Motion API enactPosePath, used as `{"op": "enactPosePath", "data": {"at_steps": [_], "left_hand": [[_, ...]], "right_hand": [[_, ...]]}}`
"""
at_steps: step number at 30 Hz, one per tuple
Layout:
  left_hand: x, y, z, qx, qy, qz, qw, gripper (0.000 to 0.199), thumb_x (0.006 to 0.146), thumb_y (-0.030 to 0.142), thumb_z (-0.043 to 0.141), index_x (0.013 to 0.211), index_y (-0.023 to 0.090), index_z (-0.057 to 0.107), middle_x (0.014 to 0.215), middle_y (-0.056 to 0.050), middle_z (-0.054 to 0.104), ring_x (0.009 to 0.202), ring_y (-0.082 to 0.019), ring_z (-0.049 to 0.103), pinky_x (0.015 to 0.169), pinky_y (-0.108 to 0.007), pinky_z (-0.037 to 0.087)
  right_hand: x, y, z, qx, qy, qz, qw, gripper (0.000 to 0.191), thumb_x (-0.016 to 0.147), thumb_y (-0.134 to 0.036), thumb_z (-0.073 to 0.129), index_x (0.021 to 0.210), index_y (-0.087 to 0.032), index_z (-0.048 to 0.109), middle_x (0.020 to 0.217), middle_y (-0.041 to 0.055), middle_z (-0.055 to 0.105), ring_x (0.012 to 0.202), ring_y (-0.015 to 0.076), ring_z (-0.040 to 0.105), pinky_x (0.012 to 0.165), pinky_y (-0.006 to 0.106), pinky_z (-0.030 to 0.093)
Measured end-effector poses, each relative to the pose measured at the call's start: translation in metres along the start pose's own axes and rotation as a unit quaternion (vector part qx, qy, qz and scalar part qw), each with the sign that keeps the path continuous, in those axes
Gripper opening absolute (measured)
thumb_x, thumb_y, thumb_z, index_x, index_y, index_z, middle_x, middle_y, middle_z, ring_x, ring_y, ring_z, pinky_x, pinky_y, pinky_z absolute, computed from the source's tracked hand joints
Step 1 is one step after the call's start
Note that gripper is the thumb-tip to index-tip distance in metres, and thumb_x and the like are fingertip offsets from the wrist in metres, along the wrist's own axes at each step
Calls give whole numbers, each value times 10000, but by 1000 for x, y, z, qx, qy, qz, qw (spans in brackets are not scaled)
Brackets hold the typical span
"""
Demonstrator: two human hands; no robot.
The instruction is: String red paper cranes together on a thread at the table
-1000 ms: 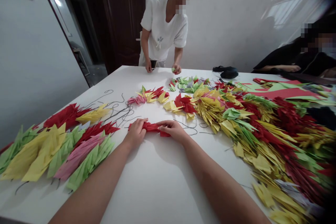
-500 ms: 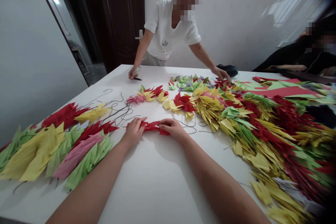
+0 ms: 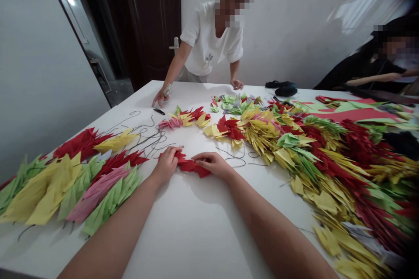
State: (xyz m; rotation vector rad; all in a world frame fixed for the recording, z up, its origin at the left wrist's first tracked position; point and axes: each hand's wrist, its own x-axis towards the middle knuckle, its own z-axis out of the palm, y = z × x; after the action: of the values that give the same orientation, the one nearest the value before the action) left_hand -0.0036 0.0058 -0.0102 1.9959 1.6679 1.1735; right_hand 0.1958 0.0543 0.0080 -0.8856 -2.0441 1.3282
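A string of red folded paper pieces [image 3: 194, 167] lies across the white table [image 3: 183, 235] between my hands. My left hand [image 3: 168, 163] is closed around its left end, with part of the red paper hidden under the fingers. Over its right part, my right hand [image 3: 214, 164] has thumb and fingers pinched together at the upper edge of the paper. Thin black threads [image 3: 153, 139] spread out just beyond my left hand. A small cluster of pink, yellow and red folded papers [image 3: 185, 118] sits farther back.
Strung paper bundles [image 3: 98, 187] in several colours lie on the left. A large heap of folded papers [image 3: 322, 178] covers the right. Across the table a person in a white top [image 3: 212, 48] reaches near a black pen-like object [image 3: 159, 111]. Another person in black [image 3: 356, 69] sits at right.
My right hand has shifted slightly left along the red paper, showing more of it. The person opposite has put down the black object and drawn the other hand back from the heap.
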Motion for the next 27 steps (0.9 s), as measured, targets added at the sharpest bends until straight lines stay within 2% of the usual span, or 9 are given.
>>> {"op": "enactPosePath", "data": {"at_steps": [2,4,9,11,13,17,20,23,27], "left_hand": [[0,0,-1,17,-4,6,1000,313,749,92,314,985,174,502,1043,-64,529,1054,-174,487,963,-375,377],[0,0,-1,35,-9,12,999,273,742,89,327,934,173,503,993,-62,532,1000,-179,495,927,-376,392],[0,2,-2,44,-11,10,999,214,716,65,350,842,181,477,903,-44,519,908,-172,492,872,-359,405],[0,3,-2,45,-11,5,999,200,715,68,357,835,185,467,895,-41,515,899,-173,488,863,-356,402],[0,3,-2,44,-12,0,999,181,714,79,377,828,189,463,885,-36,517,888,-174,489,851,-352,401],[0,4,-3,38,-14,-12,999,172,713,87,395,831,194,461,895,-32,528,899,-172,498,848,-342,404],[1,4,-4,32,-15,-22,999,182,717,83,387,841,195,458,901,-32,533,904,-171,504,857,-350,405],[1,2,-3,26,-10,-27,999,170,734,88,378,840,196,455,892,-32,532,898,-170,509,854,-352,412],[1,0,0,21,4,-32,999,126,780,132,378,863,197,449,899,-40,523,919,-178,511,863,-367,412]], "right_hand": [[-1,0,2,12,-4,-20,1000,382,757,-361,554,1078,-167,623,740,24,621,599,81,464,559,209,365],[-1,0,3,16,-24,-31,999,426,752,-377,564,1125,-173,590,709,12,609,583,77,463,555,205,370],[0,1,4,0,-74,-27,997,195,694,-275,600,811,-135,670,738,35,632,630,90,519,601,211,409],[0,1,3,1,-83,-19,996,148,680,-237,588,763,-136,658,738,31,632,640,92,526,606,211,412],[0,2,2,7,-69,-8,998,124,664,-199,566,748,-140,638,694,11,611,597,81,502,565,201,393],[4,8,-1,10,39,5,999,92,621,-125,493,678,-146,563,615,-27,539,544,65,442,505,184,340],[7,12,-3,5,82,3,997,99,639,-132,458,692,-153,539,646,-26,532,569,67,441,526,185,345],[6,11,-3,-3,83,-3,997,106,645,-131,456,695,-155,547,650,-25,538,569,67,438,533,189,347],[2,5,0,-6,30,-25,999,111,665,-155,503,725,-151,596,659,-10,571,567,72,446,541,199,359]]}}
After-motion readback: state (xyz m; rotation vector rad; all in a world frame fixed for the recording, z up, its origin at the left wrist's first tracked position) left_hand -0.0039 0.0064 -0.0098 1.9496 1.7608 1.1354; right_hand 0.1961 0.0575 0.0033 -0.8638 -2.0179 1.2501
